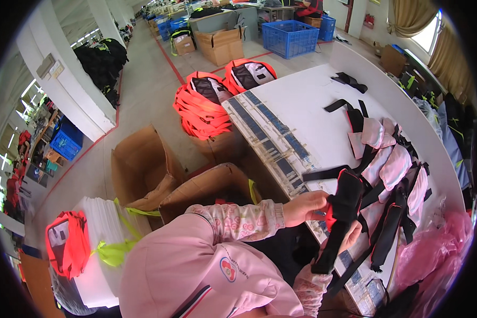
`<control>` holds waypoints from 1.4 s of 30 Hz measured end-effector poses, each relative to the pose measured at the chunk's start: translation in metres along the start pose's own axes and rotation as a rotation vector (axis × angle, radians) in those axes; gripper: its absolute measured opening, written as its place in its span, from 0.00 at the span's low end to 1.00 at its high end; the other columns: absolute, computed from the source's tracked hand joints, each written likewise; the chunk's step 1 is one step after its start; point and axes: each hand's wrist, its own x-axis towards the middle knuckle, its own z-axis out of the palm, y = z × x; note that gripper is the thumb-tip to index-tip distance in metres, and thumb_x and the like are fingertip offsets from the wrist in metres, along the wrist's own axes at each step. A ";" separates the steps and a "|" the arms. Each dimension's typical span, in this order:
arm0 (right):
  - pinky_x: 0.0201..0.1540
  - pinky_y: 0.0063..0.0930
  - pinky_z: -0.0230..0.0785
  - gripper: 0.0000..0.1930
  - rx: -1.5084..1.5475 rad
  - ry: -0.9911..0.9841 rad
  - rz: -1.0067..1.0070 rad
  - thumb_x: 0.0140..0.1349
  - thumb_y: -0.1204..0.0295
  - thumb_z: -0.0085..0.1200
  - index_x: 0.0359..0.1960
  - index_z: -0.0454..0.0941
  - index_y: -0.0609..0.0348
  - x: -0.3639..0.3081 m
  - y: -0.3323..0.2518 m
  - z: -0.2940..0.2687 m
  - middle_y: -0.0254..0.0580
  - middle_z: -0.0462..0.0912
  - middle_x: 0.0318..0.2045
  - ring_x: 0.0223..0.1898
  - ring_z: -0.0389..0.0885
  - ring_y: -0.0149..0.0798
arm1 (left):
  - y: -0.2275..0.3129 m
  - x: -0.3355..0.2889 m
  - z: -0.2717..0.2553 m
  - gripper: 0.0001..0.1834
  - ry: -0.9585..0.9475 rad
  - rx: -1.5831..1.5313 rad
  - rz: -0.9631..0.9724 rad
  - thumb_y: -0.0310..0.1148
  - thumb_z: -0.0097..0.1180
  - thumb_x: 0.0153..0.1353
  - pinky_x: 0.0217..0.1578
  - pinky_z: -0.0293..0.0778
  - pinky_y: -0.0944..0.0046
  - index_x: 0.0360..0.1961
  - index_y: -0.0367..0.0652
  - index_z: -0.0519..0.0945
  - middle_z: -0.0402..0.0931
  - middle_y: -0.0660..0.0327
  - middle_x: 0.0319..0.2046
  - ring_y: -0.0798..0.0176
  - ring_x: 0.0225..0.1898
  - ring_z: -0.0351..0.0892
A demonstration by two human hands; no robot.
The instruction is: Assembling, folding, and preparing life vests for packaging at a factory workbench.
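At the near edge of the white table, both my hands hold a black padded strap piece with red edging [349, 193]. My left hand [305, 206] pinches its left side, where a bit of red fabric shows. Lower down, my right hand [351, 236] is closed round it from behind, its fingers partly hidden. A black band [334, 249] hangs from the piece over my right wrist. Just to the right lies a pile of similar straps, some black [388, 230] and some with pale pinkish pads [396, 167].
The white table [307, 100] has taped strips along its left edge and a raised border on the right. Pink plastic film [434, 254] lies at its near right corner. Open cardboard boxes [143, 164] and stacked orange bags [201, 108] stand to the left. Farther off is a blue crate [290, 40].
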 end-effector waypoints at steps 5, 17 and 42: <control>0.34 0.19 0.59 0.11 -0.323 -0.064 -0.189 0.69 0.67 0.42 0.29 0.68 0.59 -0.008 -0.018 0.010 0.29 0.67 0.25 0.29 0.64 0.24 | -0.014 0.002 -0.013 0.14 0.134 0.007 0.000 0.39 0.52 0.63 0.44 0.76 0.64 0.47 0.44 0.73 0.75 0.68 0.40 0.73 0.42 0.75; 0.34 0.17 0.62 0.09 -0.226 -0.031 -0.195 0.68 0.68 0.44 0.31 0.69 0.58 -0.006 -0.013 0.010 0.30 0.70 0.26 0.28 0.68 0.24 | -0.019 0.002 -0.050 0.15 -0.324 -0.369 -0.056 0.37 0.43 0.67 0.53 0.68 0.59 0.47 0.39 0.73 0.76 0.60 0.44 0.62 0.48 0.75; 0.40 0.33 0.75 0.27 0.201 -0.550 0.690 0.65 0.53 0.46 0.56 0.60 0.62 -0.021 -0.020 0.025 0.44 0.74 0.45 0.45 0.77 0.39 | 0.007 0.019 -0.020 0.19 0.121 0.184 0.231 0.43 0.50 0.65 0.36 0.74 0.71 0.41 0.35 0.77 0.79 0.61 0.35 0.72 0.34 0.78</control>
